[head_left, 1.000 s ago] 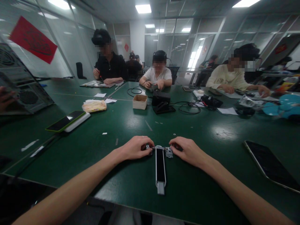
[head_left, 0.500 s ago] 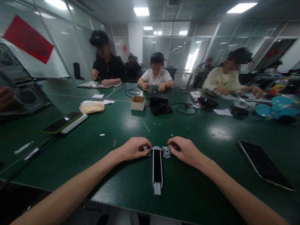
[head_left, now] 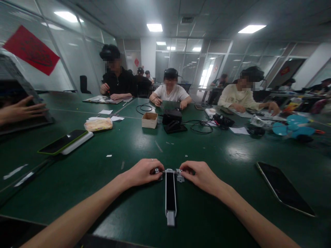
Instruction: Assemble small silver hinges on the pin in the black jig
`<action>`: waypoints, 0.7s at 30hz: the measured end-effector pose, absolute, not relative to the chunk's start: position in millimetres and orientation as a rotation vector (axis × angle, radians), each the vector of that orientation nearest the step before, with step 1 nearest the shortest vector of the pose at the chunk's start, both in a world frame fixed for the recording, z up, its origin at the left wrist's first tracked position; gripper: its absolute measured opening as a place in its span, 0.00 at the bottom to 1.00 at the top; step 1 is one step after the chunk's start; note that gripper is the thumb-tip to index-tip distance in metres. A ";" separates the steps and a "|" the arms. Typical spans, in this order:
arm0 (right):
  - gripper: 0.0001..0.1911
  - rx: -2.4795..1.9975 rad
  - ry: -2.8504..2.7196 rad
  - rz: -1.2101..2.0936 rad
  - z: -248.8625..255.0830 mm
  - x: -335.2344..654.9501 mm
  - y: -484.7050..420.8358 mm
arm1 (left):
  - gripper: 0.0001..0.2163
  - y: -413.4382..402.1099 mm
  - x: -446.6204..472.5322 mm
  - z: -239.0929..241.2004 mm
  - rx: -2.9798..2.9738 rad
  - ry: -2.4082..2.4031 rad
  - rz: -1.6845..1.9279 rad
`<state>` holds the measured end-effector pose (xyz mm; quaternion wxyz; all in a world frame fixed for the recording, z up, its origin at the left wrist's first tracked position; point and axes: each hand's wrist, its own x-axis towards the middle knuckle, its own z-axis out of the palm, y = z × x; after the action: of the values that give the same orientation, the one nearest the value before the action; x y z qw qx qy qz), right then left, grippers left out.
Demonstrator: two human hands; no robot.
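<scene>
On the green table in front of me lies a long, narrow bar [head_left: 170, 193] with a black face, pale edges and a light grey tip towards me. A thin shaft at its far end carries a small metal bracket on each side. My left hand [head_left: 142, 172] has thumb and fingers closed on the left metal bracket [head_left: 157, 171], which they partly hide. The fingers of my right hand [head_left: 200, 175] pinch the upper part of the right metal bracket [head_left: 180, 178], whose flat plate with a hole shows below them.
A phone [head_left: 286, 189] lies to my right, and a green-edged phone [head_left: 63, 142] rests on a white block at left. Further back are a small cardboard box [head_left: 149, 121], a black stand [head_left: 174, 120], cables and a wrapped packet [head_left: 98, 124]. Several people sit around the table.
My right fingers have come in from beside the right bracket and now touch it. The left hand keeps its hold. The whole view has tilted up slightly; another person's hand at left shows more.
</scene>
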<state>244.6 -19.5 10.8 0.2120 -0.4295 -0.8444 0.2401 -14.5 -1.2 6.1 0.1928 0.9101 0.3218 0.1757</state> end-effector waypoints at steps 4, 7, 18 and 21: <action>0.05 -1.229 -2.349 0.714 12.7 243.4 -19.6 | 0.07 -1.5 -14.2 5.4 2.567 0.900 0.524; 0.05 -1.248 -2.346 0.716 14.3 243.8 -19.8 | 0.07 -2.0 -13.5 5.8 2.567 0.902 0.538; 0.08 -1.251 -2.346 0.669 14.0 244.0 -20.7 | 0.07 -1.7 -13.6 2.1 2.538 0.907 0.563; 0.08 -1.266 -2.359 0.613 13.1 244.5 -20.6 | 0.06 -1.1 -13.1 1.5 2.526 0.904 0.573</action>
<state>244.5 -20.6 13.1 0.1964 -0.4518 -0.8422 0.2189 -13.1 -1.1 1.5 0.1979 0.9025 0.3230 0.2048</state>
